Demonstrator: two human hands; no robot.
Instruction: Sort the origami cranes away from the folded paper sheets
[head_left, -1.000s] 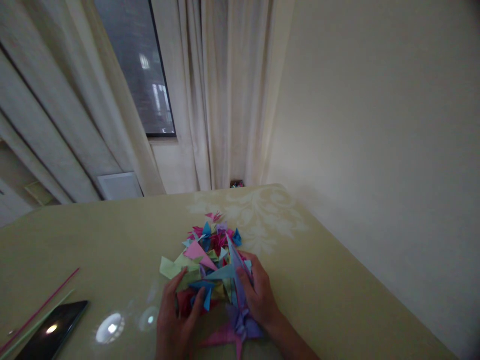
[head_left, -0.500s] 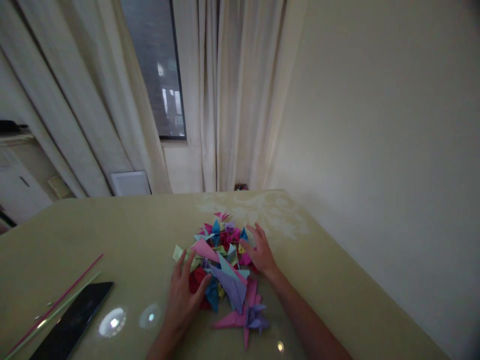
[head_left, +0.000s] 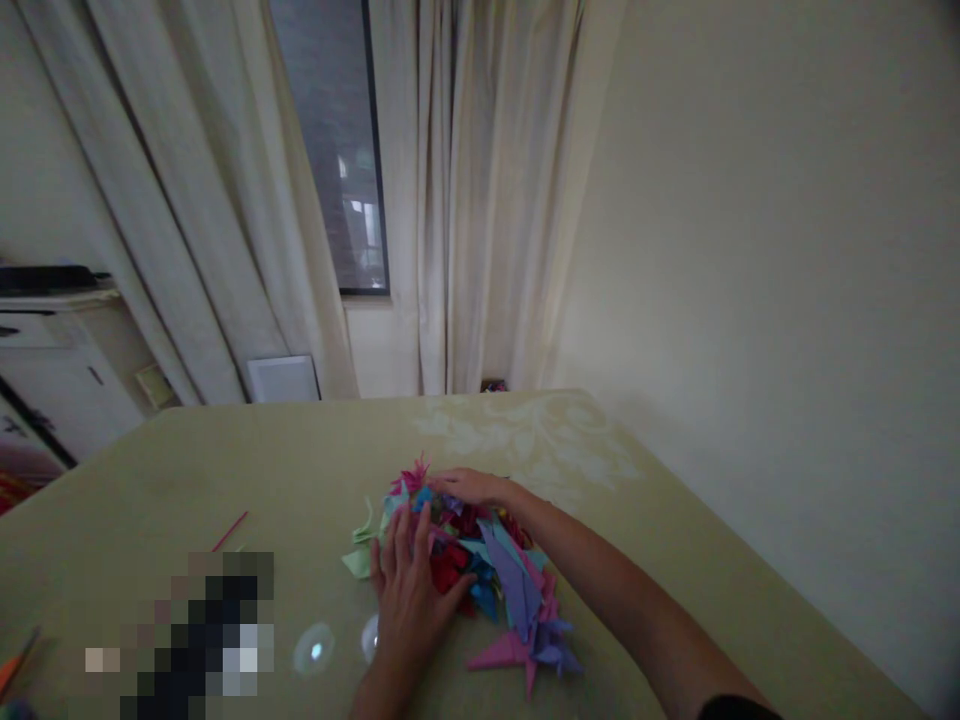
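Note:
A heap of folded paper shapes (head_left: 480, 560) in pink, blue, purple, red and green lies on the pale yellow-green table (head_left: 660, 560). My left hand (head_left: 409, 590) rests flat on the near left side of the heap, fingers spread over red and green pieces. My right hand (head_left: 472, 487) reaches across the far side of the heap, palm down, fingers stretched out over the top pieces. A purple and pink folded piece (head_left: 536, 640) sticks out at the near right of the pile.
A blurred-out dark flat object (head_left: 202, 640) lies at the near left of the table. A thin pink stick (head_left: 229, 532) lies beyond it. Curtains (head_left: 480, 200), a window (head_left: 334, 150) and a wall stand behind the table's far edge.
My right hand has swung leftward over the far top of the heap. My left hand has slid a little further onto the pile. The camera view has shifted left.

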